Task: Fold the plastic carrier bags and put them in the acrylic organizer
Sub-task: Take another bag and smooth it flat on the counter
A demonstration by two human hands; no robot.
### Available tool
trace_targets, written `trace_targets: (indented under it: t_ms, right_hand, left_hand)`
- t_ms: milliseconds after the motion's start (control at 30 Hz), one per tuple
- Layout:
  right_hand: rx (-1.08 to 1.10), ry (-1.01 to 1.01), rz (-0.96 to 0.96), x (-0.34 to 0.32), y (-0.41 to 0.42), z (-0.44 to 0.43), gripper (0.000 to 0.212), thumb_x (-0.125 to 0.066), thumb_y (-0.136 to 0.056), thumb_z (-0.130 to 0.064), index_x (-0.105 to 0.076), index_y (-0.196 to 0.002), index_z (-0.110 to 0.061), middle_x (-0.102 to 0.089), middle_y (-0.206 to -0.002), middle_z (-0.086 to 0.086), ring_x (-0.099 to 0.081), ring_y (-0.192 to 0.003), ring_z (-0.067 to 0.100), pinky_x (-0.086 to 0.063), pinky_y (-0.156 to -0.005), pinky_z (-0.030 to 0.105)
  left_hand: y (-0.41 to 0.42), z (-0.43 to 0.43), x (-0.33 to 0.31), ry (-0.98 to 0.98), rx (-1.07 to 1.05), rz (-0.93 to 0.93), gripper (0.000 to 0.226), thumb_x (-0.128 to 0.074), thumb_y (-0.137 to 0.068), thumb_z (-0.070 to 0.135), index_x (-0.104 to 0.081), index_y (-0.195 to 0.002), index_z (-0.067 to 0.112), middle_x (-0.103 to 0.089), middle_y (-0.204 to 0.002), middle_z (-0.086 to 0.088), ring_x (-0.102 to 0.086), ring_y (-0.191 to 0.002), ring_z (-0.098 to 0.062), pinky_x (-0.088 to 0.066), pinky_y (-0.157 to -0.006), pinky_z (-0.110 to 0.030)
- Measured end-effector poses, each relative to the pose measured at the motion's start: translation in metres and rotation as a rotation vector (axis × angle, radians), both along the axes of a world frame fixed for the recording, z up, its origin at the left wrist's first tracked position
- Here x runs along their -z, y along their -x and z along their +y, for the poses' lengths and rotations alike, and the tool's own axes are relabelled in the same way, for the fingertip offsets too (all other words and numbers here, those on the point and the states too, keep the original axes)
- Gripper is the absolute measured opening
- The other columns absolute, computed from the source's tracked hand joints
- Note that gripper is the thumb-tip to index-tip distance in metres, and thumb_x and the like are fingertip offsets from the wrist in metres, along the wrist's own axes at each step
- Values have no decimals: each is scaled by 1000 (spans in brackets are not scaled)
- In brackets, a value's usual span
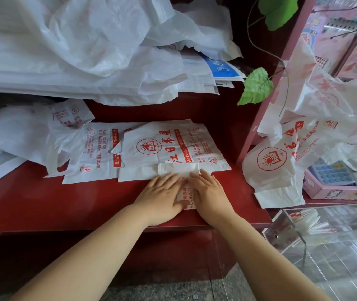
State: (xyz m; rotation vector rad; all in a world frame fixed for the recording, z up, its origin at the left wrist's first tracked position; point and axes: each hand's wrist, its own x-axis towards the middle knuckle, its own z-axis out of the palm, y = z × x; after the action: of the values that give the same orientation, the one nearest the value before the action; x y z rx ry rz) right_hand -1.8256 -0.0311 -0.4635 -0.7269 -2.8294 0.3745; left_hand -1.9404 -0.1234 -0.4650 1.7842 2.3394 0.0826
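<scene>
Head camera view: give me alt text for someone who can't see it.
The left hand and right hand press flat on a narrow folded carrier bag on a red counter. Unfolded printed bags lie behind it, and a clear acrylic organizer stands at lower right.

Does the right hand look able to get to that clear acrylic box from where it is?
Probably yes. The right hand presses the folded bag, and the acrylic organizer sits just to its right; nothing lies between.
</scene>
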Motion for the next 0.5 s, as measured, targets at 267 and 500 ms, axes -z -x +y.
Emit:
trace_targets:
  t_ms: [267, 500]
  right_hand:
    - [-103, 103, -71, 0, -11, 10, 103, -19, -64, -87, -28, -144, -22, -22, -152, -7, -6, -142, 9, 1, -112, 22]
    - [-260, -123, -72, 3, -41, -9, 105, -31, -57, -86, -38, -138, -19, -26, -145, -7, -20, -136, 8, -10, -113, 33]
  left_hand:
    - [0, -6, 1, -76, 27, -29, 81, -20, -84, 69, 5, -147, 26, 12, -154, 9, 13, -140, -5, 12, -107, -20]
    - [-5, -47, 4, -189, 184, -56, 100, -50, -61, 77, -11, -144, 37, 1, -137, 28, 4, -126, 10, 2, -106, -12]
